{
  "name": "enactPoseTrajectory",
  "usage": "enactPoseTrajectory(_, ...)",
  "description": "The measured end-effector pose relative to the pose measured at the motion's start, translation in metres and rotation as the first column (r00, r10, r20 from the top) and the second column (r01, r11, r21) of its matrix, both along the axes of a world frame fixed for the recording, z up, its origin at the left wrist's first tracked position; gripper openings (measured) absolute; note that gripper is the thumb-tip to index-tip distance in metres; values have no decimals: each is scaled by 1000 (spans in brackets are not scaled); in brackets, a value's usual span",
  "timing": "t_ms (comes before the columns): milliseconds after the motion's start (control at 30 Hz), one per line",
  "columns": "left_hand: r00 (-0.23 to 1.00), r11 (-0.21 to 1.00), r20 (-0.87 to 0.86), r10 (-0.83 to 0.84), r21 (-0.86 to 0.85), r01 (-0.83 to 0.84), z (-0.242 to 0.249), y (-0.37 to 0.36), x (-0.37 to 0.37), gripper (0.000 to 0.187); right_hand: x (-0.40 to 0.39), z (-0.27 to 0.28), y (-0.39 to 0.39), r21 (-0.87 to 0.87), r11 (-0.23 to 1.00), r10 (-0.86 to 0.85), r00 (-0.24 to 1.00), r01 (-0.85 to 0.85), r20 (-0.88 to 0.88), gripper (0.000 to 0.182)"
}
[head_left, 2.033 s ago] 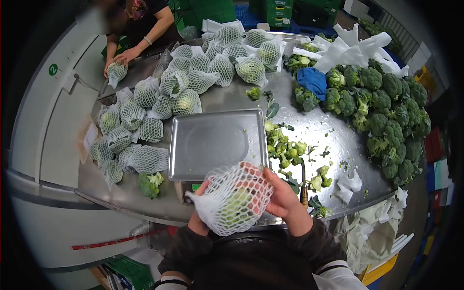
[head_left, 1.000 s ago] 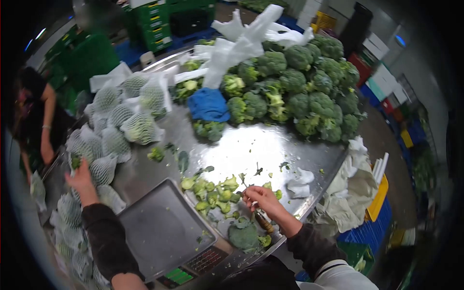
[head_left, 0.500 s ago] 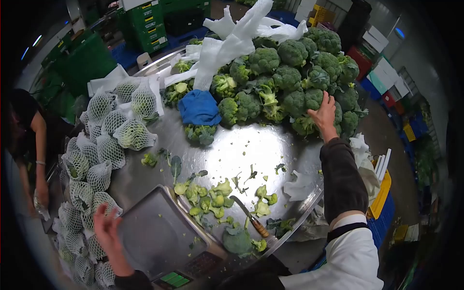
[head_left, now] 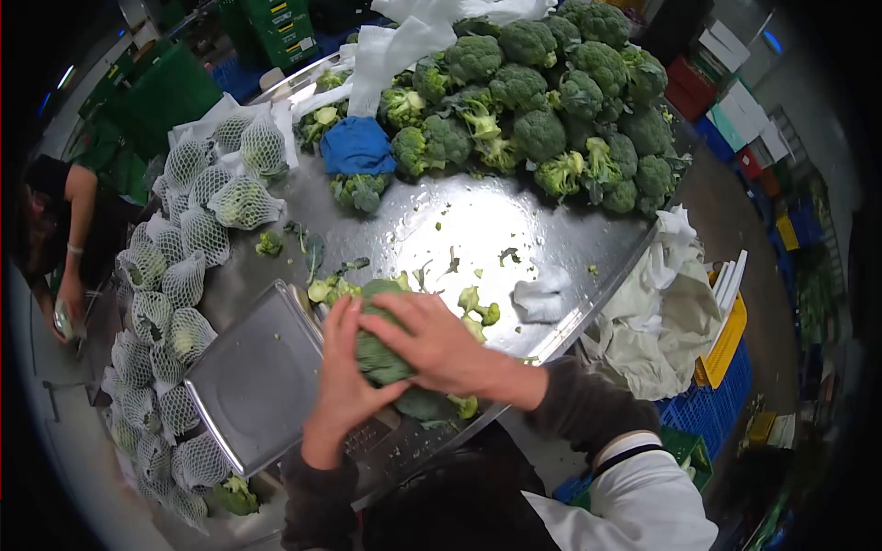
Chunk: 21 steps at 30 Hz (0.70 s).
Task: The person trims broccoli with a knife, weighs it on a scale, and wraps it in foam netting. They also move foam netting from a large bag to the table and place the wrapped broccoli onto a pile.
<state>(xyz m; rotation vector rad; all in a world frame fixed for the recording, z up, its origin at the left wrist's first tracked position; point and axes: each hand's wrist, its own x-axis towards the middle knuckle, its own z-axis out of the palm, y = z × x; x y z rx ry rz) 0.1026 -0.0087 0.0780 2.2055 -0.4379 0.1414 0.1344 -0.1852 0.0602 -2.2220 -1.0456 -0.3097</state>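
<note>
A metal tray [head_left: 248,381] lay left of the left hand [head_left: 340,390], which held one side of a green broccoli [head_left: 378,359]. The broccoli sat between both hands, touching each, its stem hidden. The right hand [head_left: 444,344] held on from the other side.

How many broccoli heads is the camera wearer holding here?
1: a round green broccoli head, between the bare left hand and bare right hand, to the right of the rectangular metal tray in the picture. The fingers partly cover it, so another piece could be hidden.
</note>
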Motion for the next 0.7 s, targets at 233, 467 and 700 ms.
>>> enactPoseTrajectory(233, 952, 953, -57, 301, -32, -303, -29, 69, -58, 86, -4, 9, -54, 163, 966, -113, 893, 201, -435, 77)
enactPoseTrajectory(467, 713, 699, 250, 655, 158, -698, -45, 122, -75, 86, 8, -92, -206, -344, 632, -773, 597, 695, -216, 56)
enactPoseTrajectory(700, 769, 788, 174, 615, -145, -598, -27, 80, -75, 94, -14, -38, -125, 119, 813, -461, 755, 570, -467, 32)
